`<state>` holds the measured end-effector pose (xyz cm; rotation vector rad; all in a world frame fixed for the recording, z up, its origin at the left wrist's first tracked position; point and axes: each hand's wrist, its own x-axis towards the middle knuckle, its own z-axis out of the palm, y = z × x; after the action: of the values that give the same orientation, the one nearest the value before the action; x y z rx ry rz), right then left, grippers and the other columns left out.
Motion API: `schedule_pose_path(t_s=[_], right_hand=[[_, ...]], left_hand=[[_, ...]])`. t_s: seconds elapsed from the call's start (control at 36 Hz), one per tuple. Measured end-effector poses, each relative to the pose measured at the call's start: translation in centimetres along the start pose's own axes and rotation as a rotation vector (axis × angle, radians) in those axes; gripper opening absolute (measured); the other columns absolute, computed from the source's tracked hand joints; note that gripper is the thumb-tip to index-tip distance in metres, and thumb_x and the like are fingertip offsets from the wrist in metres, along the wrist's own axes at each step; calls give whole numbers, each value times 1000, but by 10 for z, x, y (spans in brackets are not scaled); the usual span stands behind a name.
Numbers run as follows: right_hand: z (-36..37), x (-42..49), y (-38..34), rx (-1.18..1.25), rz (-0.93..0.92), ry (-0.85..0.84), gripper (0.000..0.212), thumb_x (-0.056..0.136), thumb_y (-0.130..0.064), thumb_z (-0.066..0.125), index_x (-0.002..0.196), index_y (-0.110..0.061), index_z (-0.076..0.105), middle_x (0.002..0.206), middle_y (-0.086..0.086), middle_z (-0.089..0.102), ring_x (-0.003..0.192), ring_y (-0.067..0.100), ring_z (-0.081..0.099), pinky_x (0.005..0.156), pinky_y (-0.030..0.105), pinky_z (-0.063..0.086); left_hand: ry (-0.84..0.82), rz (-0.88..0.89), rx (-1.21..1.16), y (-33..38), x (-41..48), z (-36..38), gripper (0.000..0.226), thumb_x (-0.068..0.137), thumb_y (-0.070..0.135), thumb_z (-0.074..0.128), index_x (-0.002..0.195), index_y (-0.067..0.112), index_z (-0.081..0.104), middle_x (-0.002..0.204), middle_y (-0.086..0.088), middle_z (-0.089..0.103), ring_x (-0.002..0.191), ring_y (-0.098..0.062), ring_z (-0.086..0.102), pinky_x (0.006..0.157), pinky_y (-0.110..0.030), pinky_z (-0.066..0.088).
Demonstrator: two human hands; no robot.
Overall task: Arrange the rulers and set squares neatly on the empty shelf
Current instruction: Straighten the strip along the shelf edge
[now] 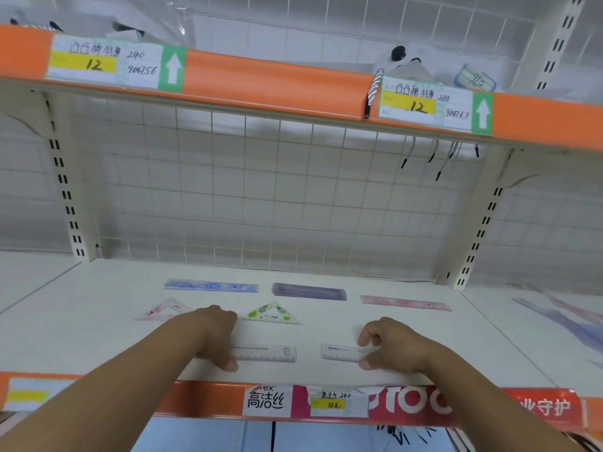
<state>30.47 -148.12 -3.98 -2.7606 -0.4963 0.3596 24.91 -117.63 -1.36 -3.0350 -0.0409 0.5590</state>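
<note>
Left hand: the left hand (217,334) has its fingers curled down over the left end of the left clear ruler (266,353), thumb at the front edge. It holds that end.
Right hand: the right hand (388,345) pinches the right end of the right clear ruler (341,351), thumb in front and fingers behind.
Front row: both clear rulers lie flat, end to end with a gap between them. They sit near the front edge of the shelf (98,337) and roughly parallel to it.
Middle row: the pink set square (161,309) lies at the left, just beyond the left wrist. The green set square (272,314) lies beside it, apex to the rear. This row holds two items.
Back row: the blue ruler (210,285), purple rulers (308,291) and pink ruler (404,303) lie in line, well apart. The purple ones look stacked; the count cannot be told.
Done: three rows are laid out flat, sorted by type.
Left: judged from this layout, only the levelling and spacing of the front pair remains.
Unresolved: blurred ruler-like strips (571,321) lie on the next bay to the right. Whether they belong to the task cannot be told.
</note>
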Motion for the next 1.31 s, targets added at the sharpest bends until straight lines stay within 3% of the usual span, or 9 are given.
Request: schedule_pose_path(t_s=[0.44,0.53,0.64,0.81,0.89,0.97,1.06,1.17,1.31], right_hand=[[4,13,-5,-99,-125,17,33,88,-25,63,77,-38,35,86,-18,39,81,6,41,66,13,31],[6,15,-8,-90,-152,10,21,91,-23,58,92,-33,40,85,-17,39,75,2,39,66,13,32],[9,18,-11,-68,-162,18,26,95,-19,53,118,-28,45,98,-8,42,87,10,44,72,15,33],[10,25,-12,-48,-161,26,21,98,-16,43,113,-31,44,104,-4,44,91,12,44,73,11,33],[8,30,-13,-50,-140,-2,22,100,-19,38,118,-27,46,111,-1,46,97,14,46,81,20,35],[7,33,-16,-29,-130,-17,12,98,-31,45,110,-31,44,112,-1,47,98,14,49,80,22,38],[2,36,-18,19,-111,-44,31,89,-42,60,113,-31,45,112,-5,48,98,12,49,80,21,40],[-2,45,-20,13,-148,-14,26,87,-37,64,106,-34,46,113,-8,47,101,10,49,82,19,39],[-7,67,-31,-10,-192,198,12,90,-31,61,99,-34,53,105,-5,48,102,16,50,91,26,37]], left_hand=[[-27,-23,25,5,-1,-4,69,80,47,70,133,16,38,132,-6,44,116,-22,51,90,-31,43],[-20,-18,55,7,0,-5,68,79,47,70,131,15,41,130,-6,47,115,-21,52,89,-31,44],[-28,-8,71,11,2,-6,69,79,46,72,132,14,42,131,-7,49,117,-22,50,93,-32,43],[-43,4,70,15,5,-6,70,78,44,74,132,14,42,130,-7,49,117,-23,50,92,-33,42],[-41,4,74,16,4,-7,69,78,44,74,131,13,42,130,-8,49,117,-23,50,91,-32,42],[-39,5,73,16,4,-7,69,78,44,74,130,13,43,129,-8,50,115,-23,51,90,-32,43],[-39,6,82,17,4,-8,69,77,45,74,130,13,43,129,-8,50,115,-23,52,89,-32,43],[-42,6,85,17,4,-8,68,78,43,74,130,13,43,129,-7,51,115,-23,52,90,-32,43],[-56,5,90,18,5,-9,69,77,43,75,131,13,43,129,-8,50,116,-23,52,92,-33,44]])
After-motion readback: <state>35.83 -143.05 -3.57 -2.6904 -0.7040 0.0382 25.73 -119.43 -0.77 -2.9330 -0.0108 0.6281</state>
